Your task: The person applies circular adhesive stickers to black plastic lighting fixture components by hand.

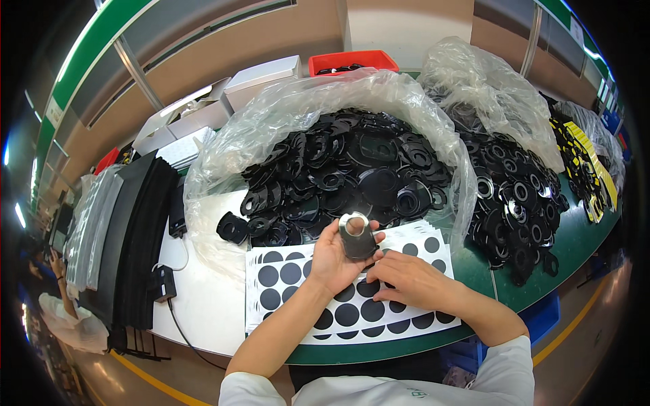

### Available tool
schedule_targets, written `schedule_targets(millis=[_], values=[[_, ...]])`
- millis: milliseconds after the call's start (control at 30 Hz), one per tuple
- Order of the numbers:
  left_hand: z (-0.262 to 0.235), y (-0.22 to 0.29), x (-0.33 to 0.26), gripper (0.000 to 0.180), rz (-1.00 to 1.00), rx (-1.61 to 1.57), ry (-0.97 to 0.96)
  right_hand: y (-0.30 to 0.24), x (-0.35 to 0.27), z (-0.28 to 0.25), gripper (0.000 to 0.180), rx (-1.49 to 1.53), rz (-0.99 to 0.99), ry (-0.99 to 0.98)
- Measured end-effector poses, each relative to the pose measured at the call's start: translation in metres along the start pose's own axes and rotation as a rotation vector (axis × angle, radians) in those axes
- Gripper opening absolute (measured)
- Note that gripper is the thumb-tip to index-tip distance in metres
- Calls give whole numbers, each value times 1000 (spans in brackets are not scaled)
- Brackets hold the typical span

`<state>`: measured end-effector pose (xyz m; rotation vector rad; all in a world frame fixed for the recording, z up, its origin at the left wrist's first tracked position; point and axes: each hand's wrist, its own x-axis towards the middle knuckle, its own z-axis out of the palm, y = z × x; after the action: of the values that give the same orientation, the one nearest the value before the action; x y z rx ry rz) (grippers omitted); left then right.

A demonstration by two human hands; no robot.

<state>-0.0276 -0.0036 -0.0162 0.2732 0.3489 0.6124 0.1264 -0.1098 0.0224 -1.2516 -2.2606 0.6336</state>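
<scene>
My left hand (331,265), palm up, is closed around a flat black part (358,245) with a round hole and a shiny pale ring at its top end. Just right of it, my right hand (414,280) hovers low over the stickers, its fingers bent and thumb apart; I see nothing held in it. The index fingertip is close to the lower end of the part. Beneath both hands lie overlapping white sheets (252,287) with rows of round black stickers (347,314), some covered by the hands.
Behind the sheets, a large clear plastic bag (215,177) lies open around heaped black parts (325,159). More ringed parts (518,203) pile up at the right. Black foam sheets (135,237) stand at the left, beside a small black box with a cable (163,283). A red bin (353,61) sits at the back.
</scene>
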Motion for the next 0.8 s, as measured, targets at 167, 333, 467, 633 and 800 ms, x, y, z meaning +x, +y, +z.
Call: schedule_targets(millis=[167, 333, 467, 633, 800], values=[[-7, -8, 0, 34, 27, 281, -62, -5, -1, -23, 25, 271, -16, -109], [-6, -8, -1, 45, 66, 310, -22, 4, -3, -31, 27, 1159, -104, 485], [14, -9, -5, 53, -3, 237, -51, 22, 1, -18, 22, 938, 165, 774], [5, -8, -6, 69, -185, 113, -179, 25, 9, -3, 22, 922, 262, 734], [16, -14, -7, 69, -134, 374, -26, 24, 11, 5, 20, 857, 345, 681]])
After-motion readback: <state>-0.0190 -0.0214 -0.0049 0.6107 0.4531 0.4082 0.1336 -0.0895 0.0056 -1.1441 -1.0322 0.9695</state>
